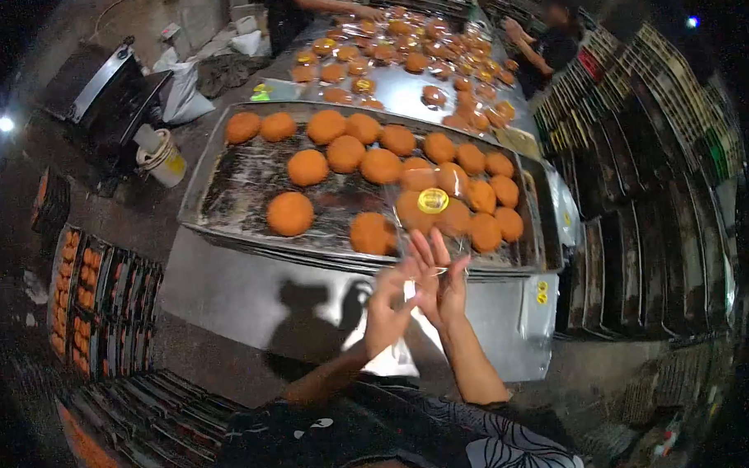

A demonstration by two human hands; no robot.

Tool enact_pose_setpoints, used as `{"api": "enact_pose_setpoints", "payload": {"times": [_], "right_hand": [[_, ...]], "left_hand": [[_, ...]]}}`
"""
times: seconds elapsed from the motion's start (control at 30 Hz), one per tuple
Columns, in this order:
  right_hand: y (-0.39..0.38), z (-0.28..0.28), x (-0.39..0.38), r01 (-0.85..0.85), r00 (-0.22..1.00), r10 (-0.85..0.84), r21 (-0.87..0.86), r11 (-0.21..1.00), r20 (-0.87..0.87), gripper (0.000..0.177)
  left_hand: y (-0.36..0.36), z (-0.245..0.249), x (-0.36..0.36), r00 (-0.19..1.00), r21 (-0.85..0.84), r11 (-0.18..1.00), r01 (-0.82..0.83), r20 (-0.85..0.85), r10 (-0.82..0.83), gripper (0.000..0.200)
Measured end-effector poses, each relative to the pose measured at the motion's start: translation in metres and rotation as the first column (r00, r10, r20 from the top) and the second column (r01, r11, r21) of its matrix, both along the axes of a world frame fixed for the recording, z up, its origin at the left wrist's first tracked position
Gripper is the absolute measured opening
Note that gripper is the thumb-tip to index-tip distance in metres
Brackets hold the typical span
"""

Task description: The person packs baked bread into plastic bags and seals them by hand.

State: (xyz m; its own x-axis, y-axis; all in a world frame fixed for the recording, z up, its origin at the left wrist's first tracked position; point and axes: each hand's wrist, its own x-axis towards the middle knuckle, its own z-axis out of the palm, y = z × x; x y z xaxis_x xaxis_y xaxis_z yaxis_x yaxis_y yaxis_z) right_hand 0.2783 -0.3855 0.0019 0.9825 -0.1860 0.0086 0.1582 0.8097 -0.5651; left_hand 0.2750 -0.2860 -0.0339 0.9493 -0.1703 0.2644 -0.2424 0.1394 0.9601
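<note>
A clear plastic bag (406,183) with a round yellow label (433,201) hangs over the front right of a metal baking tray (226,231); brown round buns (380,166) show through it. My left hand (388,310) is closed, its fingers curled at the bag's near edge. Beside it, my right hand (444,291) has its fingers stretched out toward the label, palm partly turned up. A thin pale strand or film edge crosses near the right fingers; which cannot be made out. Several unbagged buns lie on the tray, one bun (290,214) apart at the front left.
Beyond the tray, a metal table (394,86) carries many bagged buns. Two people stand there, one with an arm (333,3) over the table. Stacked trays (630,225) stand at right, racks of buns (84,294) at left. A white bucket (167,163) sits on the floor.
</note>
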Motion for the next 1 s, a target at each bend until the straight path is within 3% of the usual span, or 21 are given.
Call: {"api": "enact_pose_setpoints", "payload": {"times": [0.07, 0.13, 0.17, 0.2, 0.23, 0.27, 0.3, 0.33, 0.37, 0.4, 0.47, 0.57, 0.6, 0.63, 0.67, 0.7, 0.77, 0.8, 0.93, 0.97, 1.0], "right_hand": [[0.055, 0.005, 0.041, -0.305, 0.952, 0.302, 0.075, 0.949, 0.042, 0.057], [0.112, 0.009, 0.071, -0.67, 0.711, 0.669, 0.08, 0.738, -0.217, 0.051], [0.123, -0.006, 0.104, -0.748, 0.657, 0.697, -0.369, 0.552, -0.289, 0.043], [0.132, -0.024, 0.149, -0.666, 0.623, 0.689, -0.714, 0.217, -0.372, 0.035], [0.149, -0.025, 0.207, -0.03, 0.747, 0.665, -1.0, -0.005, -0.026, 0.033], [0.169, -0.001, 0.247, 0.173, 0.895, 0.439, -0.968, -0.184, 0.077, 0.042], [0.178, -0.017, 0.309, 0.489, 0.829, 0.429, -0.838, -0.244, 0.359, 0.054], [0.192, -0.006, 0.357, 0.344, 0.906, 0.413, -0.739, -0.579, 0.098, 0.063], [0.194, -0.018, 0.405, 0.415, 0.877, 0.469, -0.659, -0.627, 0.106, 0.063], [0.192, -0.041, 0.435, 0.486, 0.845, 0.524, -0.568, -0.665, 0.109, 0.064], [0.185, -0.076, 0.465, 0.495, 0.786, 0.609, -0.698, -0.518, 0.106, 0.06], [0.148, -0.077, 0.4, 0.424, 0.835, 0.541, -0.738, -0.524, 0.096, 0.054], [0.145, -0.051, 0.357, 0.189, 0.904, 0.42, -0.811, -0.553, -0.076, 0.052], [0.135, -0.06, 0.334, -0.078, 0.915, 0.368, -0.967, -0.243, -0.166, 0.053], [0.146, -0.023, 0.28, -0.095, 0.956, 0.274, -0.995, -0.042, -0.103, 0.053], [0.157, -0.024, 0.237, 0.297, 0.954, 0.088, -0.935, -0.193, 0.285, 0.051], [0.185, 0.011, 0.165, 0.63, 0.776, 0.18, -0.76, -0.162, 0.605, 0.047], [0.187, 0.026, 0.143, 0.671, 0.735, 0.264, -0.728, -0.145, 0.625, 0.05], [0.148, 0.014, 0.086, 0.453, 0.874, -0.092, -0.868, -0.203, 0.477, 0.094], [0.132, 0.006, 0.065, 0.519, 0.83, -0.102, -0.826, -0.219, 0.549, 0.098], [0.123, -0.001, 0.044, 0.588, 0.777, -0.107, -0.776, -0.228, 0.62, 0.103]], "left_hand": [[0.031, -0.01, 0.059, 0.905, -0.448, 0.803, -0.394, -0.341, 0.253, 0.039], [0.119, -0.033, 0.105, 0.874, -0.544, 0.734, -0.406, -0.465, 0.139, 0.041], [0.172, -0.045, 0.123, 0.832, -0.632, 0.655, -0.414, -0.555, -0.009, 0.044], [0.208, -0.053, 0.131, 0.769, -0.701, 0.562, -0.44, -0.617, -0.167, 0.048], [0.231, -0.024, 0.124, 0.815, -0.632, 0.582, -0.512, -0.571, 0.098, 0.047], [0.251, 0.01, 0.115, 0.806, -0.564, 0.58, -0.587, -0.476, 0.352, 0.046], [0.265, 0.013, 0.115, 0.795, -0.548, 0.581, -0.601, -0.482, 0.368, 0.046], [0.278, 0.013, 0.114, 0.768, -0.586, 0.497, -0.64, -0.504, 0.395, 0.047], [0.289, 0.011, 0.112, 0.74, -0.619, 0.408, -0.671, -0.526, 0.419, 0.047], [0.3, 0.008, 0.106, 0.731, -0.607, 0.41, -0.681, -0.529, 0.43, 0.047], [0.332, 0.007, 0.107, 0.722, -0.597, 0.41, -0.689, -0.522, 0.454, 0.057], [0.365, 0.004, 0.114, 0.76, -0.687, 0.373, -0.624, -0.42, 0.496, 0.069], [0.369, 0.008, 0.12, 0.758, -0.73, 0.316, -0.606, -0.409, 0.508, 0.069], [0.365, 0.012, 0.128, 0.757, -0.747, 0.303, -0.592, -0.385, 0.528, 0.07], [0.355, 0.014, 0.141, 0.761, -0.745, 0.309, -0.591, -0.39, 0.518, 0.07], [0.338, 0.012, 0.153, 0.75, -0.786, 0.236, -0.572, -0.383, 0.54, 0.069], [0.299, 0.012, 0.168, 0.772, -0.829, 0.186, -0.528, -0.378, 0.511, 0.068], [0.274, 0.012, 0.173, 0.849, -0.843, 0.261, -0.469, -0.349, 0.397, 0.065], [0.171, 0.005, 0.142, 0.947, -0.863, 0.463, -0.205, -0.294, -0.129, 0.053], [0.149, 0.012, 0.132, 0.954, -0.723, 0.652, -0.226, -0.3, -0.002, 0.054], [0.131, 0.011, 0.119, 0.951, -0.718, 0.665, -0.207, -0.308, -0.037, 0.054]]}}
